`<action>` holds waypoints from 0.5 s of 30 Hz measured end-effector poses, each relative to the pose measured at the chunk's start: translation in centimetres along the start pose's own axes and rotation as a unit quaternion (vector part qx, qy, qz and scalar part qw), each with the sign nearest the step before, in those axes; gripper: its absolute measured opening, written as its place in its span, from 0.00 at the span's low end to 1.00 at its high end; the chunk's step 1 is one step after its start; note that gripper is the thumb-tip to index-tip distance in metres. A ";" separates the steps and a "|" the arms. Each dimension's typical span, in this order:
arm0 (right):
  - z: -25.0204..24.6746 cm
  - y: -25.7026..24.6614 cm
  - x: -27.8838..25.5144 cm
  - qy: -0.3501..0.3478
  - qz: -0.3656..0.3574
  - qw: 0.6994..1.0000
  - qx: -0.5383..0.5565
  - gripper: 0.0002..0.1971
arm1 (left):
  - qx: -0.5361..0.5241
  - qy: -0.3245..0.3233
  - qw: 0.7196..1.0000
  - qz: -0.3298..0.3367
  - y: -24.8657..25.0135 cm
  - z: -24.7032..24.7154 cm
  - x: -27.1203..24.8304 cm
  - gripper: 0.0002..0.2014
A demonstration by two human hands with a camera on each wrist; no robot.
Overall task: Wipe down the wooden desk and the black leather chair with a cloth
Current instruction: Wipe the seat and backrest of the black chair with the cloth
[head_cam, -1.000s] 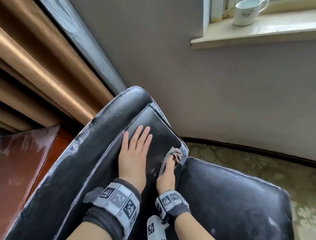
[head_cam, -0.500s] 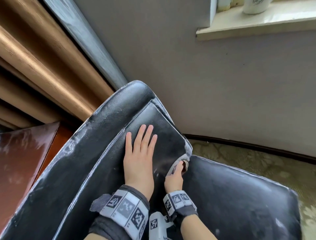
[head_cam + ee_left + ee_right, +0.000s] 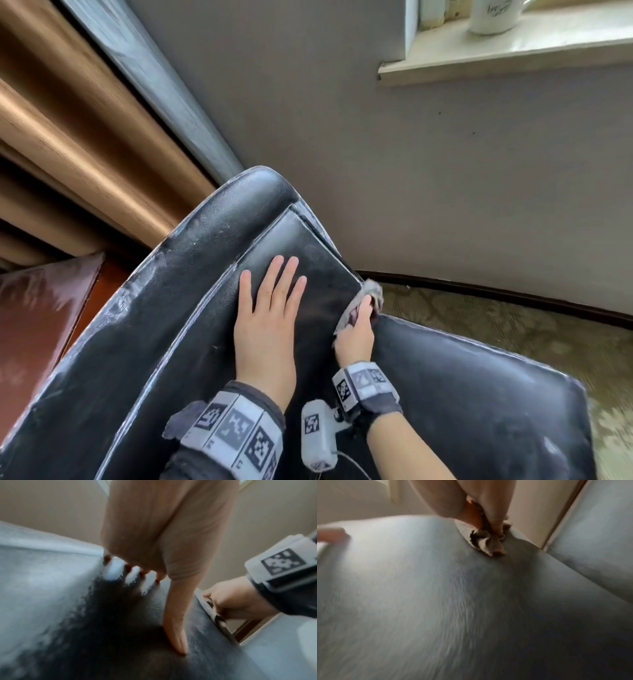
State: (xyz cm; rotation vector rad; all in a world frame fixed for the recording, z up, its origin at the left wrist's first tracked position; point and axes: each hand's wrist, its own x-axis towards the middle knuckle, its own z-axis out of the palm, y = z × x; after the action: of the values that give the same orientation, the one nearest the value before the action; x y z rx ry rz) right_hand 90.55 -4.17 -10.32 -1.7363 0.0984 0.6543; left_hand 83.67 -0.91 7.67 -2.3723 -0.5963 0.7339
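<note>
The black leather chair [image 3: 191, 308] fills the lower half of the head view, its backrest tilted towards me and streaked with pale dust. My left hand [image 3: 267, 308] lies flat on the backrest panel, fingers straight; in the left wrist view the left hand [image 3: 154, 547] presses the leather with its fingertips. My right hand [image 3: 356, 329] grips a bunched grey cloth [image 3: 371, 294] against the backrest's right edge, just above the seat [image 3: 479, 394]. The right wrist view shows the cloth [image 3: 488, 543] crumpled under the curled fingers. A corner of the wooden desk [image 3: 37, 325] shows at the left.
A grey wall [image 3: 445, 171] stands close behind the chair, with a window sill [image 3: 513, 54] carrying a white mug [image 3: 493, 15] at top right. Brown curtains [image 3: 68, 137] hang at the left. Patterned carpet [image 3: 513, 325] lies to the right of the seat.
My right hand has slid the cloth along the backrest's right edge, first down, then back up towards its corner. The left hand stays flat on the panel. The view has shifted slightly.
</note>
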 end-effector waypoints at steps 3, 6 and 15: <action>-0.2 -0.1 2.4 0.045 -0.076 0.996 -0.003 0.38 | 0.004 0.009 1.000 -0.003 0.0 0.2 0.1 0.44; 0.1 2.3 2.7 0.038 -0.012 0.999 -0.007 0.35 | 0.004 0.004 1.000 -0.004 -0.2 0.0 0.0 0.45; -3.4 2.4 5.5 -0.039 0.042 0.998 0.014 0.34 | -0.008 0.006 1.000 -0.004 0.0 0.0 0.1 0.47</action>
State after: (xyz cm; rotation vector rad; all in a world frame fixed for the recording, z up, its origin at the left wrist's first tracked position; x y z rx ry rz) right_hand 95.49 -6.49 -14.62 -1.6855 0.1251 0.7777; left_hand 83.77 -0.85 7.60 -2.3857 -0.6067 0.7127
